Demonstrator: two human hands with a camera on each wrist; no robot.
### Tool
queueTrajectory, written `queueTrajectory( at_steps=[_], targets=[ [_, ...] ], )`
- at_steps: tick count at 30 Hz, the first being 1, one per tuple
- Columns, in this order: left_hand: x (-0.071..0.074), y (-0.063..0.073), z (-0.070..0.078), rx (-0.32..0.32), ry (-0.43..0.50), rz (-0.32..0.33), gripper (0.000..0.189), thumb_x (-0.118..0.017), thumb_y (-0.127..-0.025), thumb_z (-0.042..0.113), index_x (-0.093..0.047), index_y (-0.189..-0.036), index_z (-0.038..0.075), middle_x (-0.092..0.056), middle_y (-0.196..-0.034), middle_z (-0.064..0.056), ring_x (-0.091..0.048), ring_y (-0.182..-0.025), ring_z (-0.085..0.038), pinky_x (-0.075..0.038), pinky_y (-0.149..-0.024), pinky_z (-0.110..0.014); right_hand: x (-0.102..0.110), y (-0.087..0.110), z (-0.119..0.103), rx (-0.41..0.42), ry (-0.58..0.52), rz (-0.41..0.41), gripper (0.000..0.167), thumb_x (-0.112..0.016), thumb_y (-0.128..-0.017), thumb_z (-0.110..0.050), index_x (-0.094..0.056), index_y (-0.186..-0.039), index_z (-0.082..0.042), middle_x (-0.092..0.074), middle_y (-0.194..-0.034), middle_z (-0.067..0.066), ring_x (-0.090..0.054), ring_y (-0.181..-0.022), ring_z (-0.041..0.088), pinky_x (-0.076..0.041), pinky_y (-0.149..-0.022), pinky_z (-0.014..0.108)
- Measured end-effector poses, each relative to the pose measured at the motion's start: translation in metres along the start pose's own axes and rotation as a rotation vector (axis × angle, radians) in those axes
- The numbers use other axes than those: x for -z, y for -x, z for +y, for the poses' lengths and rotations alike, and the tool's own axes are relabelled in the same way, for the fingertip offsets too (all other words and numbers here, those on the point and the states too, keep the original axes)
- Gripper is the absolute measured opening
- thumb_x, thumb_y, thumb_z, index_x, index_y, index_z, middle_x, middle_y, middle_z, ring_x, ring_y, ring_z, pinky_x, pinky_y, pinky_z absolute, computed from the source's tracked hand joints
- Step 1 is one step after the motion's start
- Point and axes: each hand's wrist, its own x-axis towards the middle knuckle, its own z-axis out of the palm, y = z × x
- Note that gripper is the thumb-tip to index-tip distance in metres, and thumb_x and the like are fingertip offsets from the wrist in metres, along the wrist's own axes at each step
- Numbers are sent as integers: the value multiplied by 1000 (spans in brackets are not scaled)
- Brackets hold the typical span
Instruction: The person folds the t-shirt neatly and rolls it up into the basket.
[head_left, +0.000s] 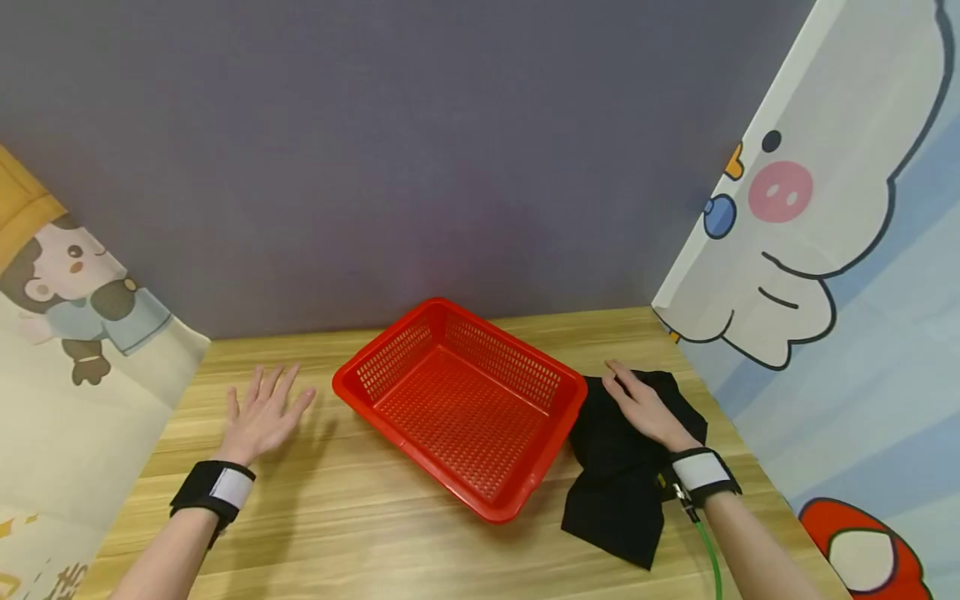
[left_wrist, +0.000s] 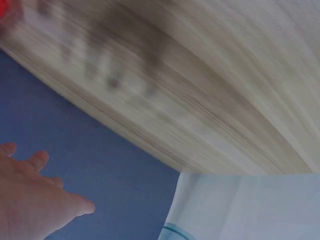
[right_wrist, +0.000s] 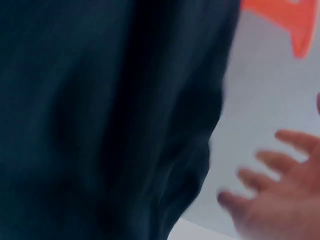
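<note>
A red plastic basket (head_left: 465, 408) with perforated walls sits at an angle in the middle of the table, nothing inside it. To its left my left hand (head_left: 261, 421) hovers over the wood with fingers spread, its shadow falling on the tabletop; the left wrist view shows the same hand (left_wrist: 37, 200) holding nothing. On the basket's right lies a crumpled black cloth (head_left: 618, 500), part of it under the basket's rim in the head view. My right hand (head_left: 647, 410) is over this cloth, fingers extended. In the right wrist view the dark cloth (right_wrist: 110, 120) fills the left side, apart from the fingers (right_wrist: 280, 162).
The wooden table (head_left: 360, 550) ends at a grey-blue wall panel (head_left: 450, 167) behind. Cartoon-printed sheets stand on the left (head_left: 90, 350) and right (head_left: 862, 333). A green cable (head_left: 708, 550) trails from the right wristband (head_left: 703, 472).
</note>
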Motion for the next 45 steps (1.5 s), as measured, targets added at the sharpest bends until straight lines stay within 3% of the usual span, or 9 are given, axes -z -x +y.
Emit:
queueTrajectory(
  at_steps=[5, 10, 16, 23, 27, 30, 34, 38, 45],
  targets=[
    [1, -2, 17, -41, 14, 0, 75, -29, -105, 59, -19, -161, 11, -18, -164, -28, 1, -153, -53, 5, -111, -79, -20, -6, -25, 68, -107, -75, 62, -41, -108, -40, -36, -153, 4, -41, -155, 28, -43, -142, 44, -35, -115, 59],
    [4, -7, 43, -90, 32, -12, 74, -30, -105, 58, -18, -161, 11, -18, -164, -27, 0, -153, -53, 5, -112, -78, -33, -4, -41, 192, -183, -112, 43, -55, -104, -24, -59, -133, 8, -69, -121, 27, -73, -100, 29, -60, -85, 43],
    [14, -9, 80, -128, 70, -133, 78, -31, -105, 58, -10, -162, 9, -12, -166, -28, 1, -153, -51, 10, -116, -73, -65, 7, -75, 311, -284, -270, 41, -58, -103, -24, -62, -132, 5, -74, -113, 21, -76, -91, 17, -59, -74, 23],
    [6, -5, 130, -131, 138, -434, 90, -28, -102, 66, 4, -161, 6, -11, -167, -24, -6, -155, -48, 10, -116, -73, -112, 22, -118, 190, -543, -400, 57, -57, -104, -22, -39, -149, 7, -73, -105, 30, -73, -60, 24, -56, -61, 60],
    [-6, -3, 154, -108, 169, -536, 99, -29, -98, 72, 8, -160, 5, -20, -165, -25, -30, -149, -47, -15, -121, -67, -133, 28, -133, 129, -661, -464, 61, -56, -104, -24, -31, -154, 2, -72, -104, 33, -74, -65, 23, -54, -68, 66],
    [-13, -2, 165, -91, 184, -540, 101, -33, -98, 71, 6, -160, 1, -22, -163, -28, -36, -146, -47, -31, -118, -59, -145, 30, -141, 146, -679, -538, 63, -54, -105, -25, -27, -157, -1, -70, -112, 32, -75, -76, 31, -56, -72, 63],
    [-19, -1, 171, -81, 169, -505, 102, -42, -99, 64, 6, -158, -5, -21, -162, -31, -33, -148, -47, -31, -119, -56, -154, 32, -147, 198, -619, -593, 61, -50, -107, -26, -26, -158, -3, -69, -122, 28, -73, -86, 43, -61, -72, 52],
    [-25, 2, 168, -74, 125, -447, 103, -49, -99, 59, 3, -158, -8, -30, -158, -34, -38, -143, -50, -35, -115, -59, -155, 31, -150, 257, -543, -591, 57, -47, -107, -24, -29, -157, -3, -65, -130, 28, -72, -96, 44, -62, -75, 43],
    [-34, 5, 172, -36, 73, -338, 96, -56, -97, 49, -6, -160, -2, -39, -156, -28, -44, -139, -51, -36, -106, -72, -143, 27, -145, 268, -550, -613, 55, -50, -106, -21, -34, -156, -5, -53, -145, 29, -68, -108, 47, -60, -79, 53]
  ],
)
